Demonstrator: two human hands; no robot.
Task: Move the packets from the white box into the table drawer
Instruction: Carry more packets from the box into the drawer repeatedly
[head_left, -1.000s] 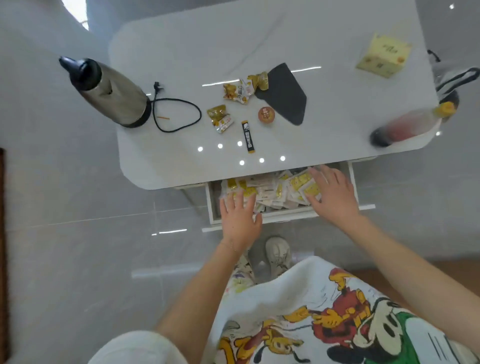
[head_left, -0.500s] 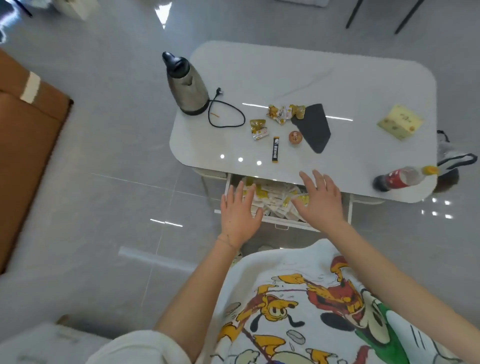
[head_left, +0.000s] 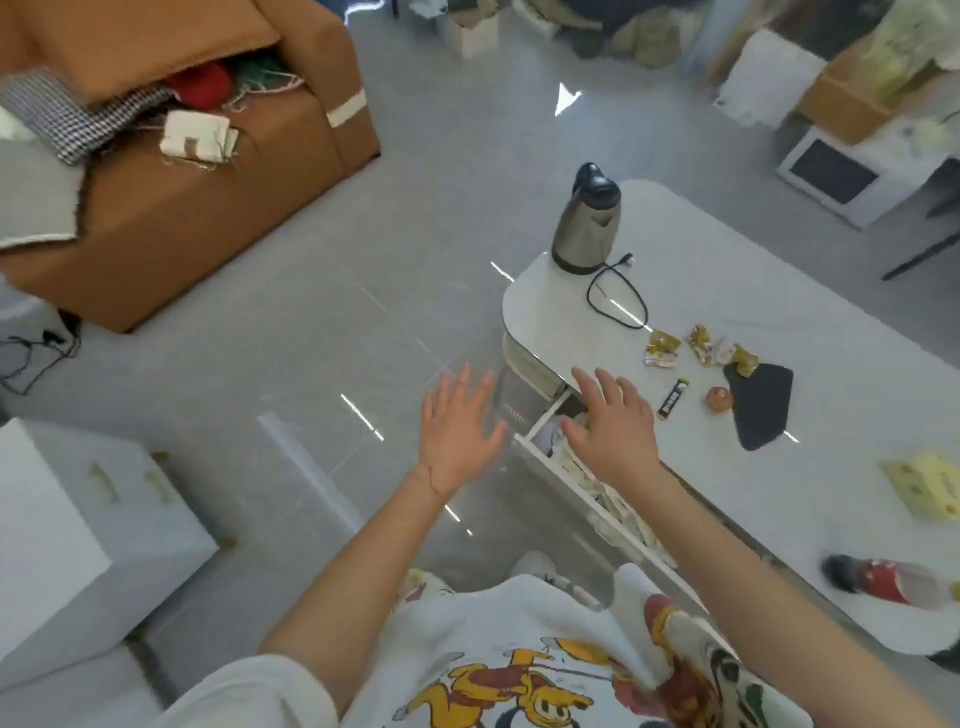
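Note:
The table drawer (head_left: 561, 478) stands pulled out under the white table (head_left: 727, 291), with several pale and yellow packets (head_left: 602, 491) lying in it. My right hand (head_left: 615, 428) hovers over the drawer's left end, fingers spread, holding nothing. Over the grey floor to the left of the drawer, my left hand (head_left: 460, 428) is held out flat and empty. A white box (head_left: 67, 540) stands on the floor at the far left; its inside is hidden.
On the table are a steel kettle (head_left: 587, 226) with a black cord, loose snack packets (head_left: 662, 349), a black stick packet (head_left: 674, 397), a dark mat (head_left: 763, 408), a yellow box (head_left: 927, 483) and a lying bottle (head_left: 888, 577). A brown sofa (head_left: 171, 208) stands at upper left.
The view has swung to the left, bringing the sofa and the white box into sight. Both hands have lifted off the drawer front; the left one now hangs over the floor.

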